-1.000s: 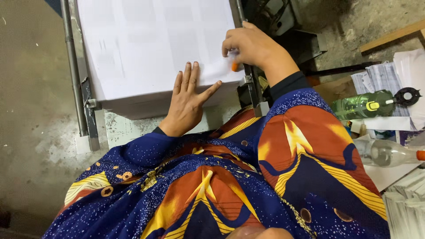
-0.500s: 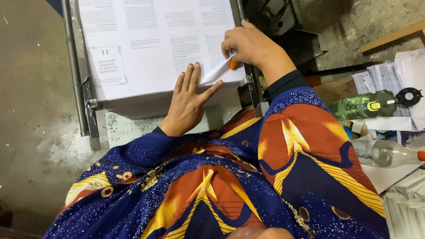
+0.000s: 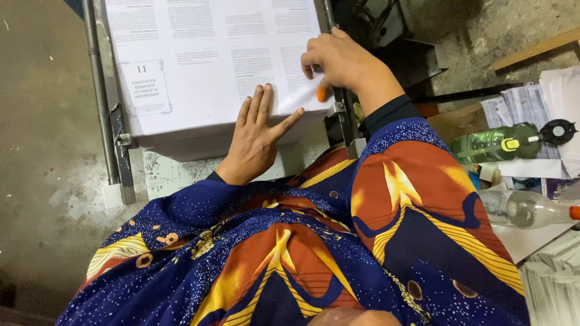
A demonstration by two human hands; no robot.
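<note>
A thick stack of large printed sheets [image 3: 199,60] lies on a metal-framed stand in front of me. My left hand [image 3: 257,136] rests flat on the stack's near edge, fingers spread on the top sheet. My right hand [image 3: 338,63] is at the stack's near right corner, fingers pinched on the lifted corner of the top sheet [image 3: 302,99]. An orange cap [image 3: 322,94] covers one fingertip of that hand. The top sheet shows columns of small text and a framed title box at the left.
Metal rails [image 3: 99,90] flank the stack left and right. To the right stand a green bottle [image 3: 492,143], a clear plastic bottle [image 3: 525,208], piles of paper [image 3: 553,284] and a wooden board [image 3: 534,48]. Bare concrete floor [image 3: 36,181] lies at the left.
The top sheet went from looking blank to showing print. My right hand lifted the corner and shifted slightly at the stack's right edge. My left hand stayed flat.
</note>
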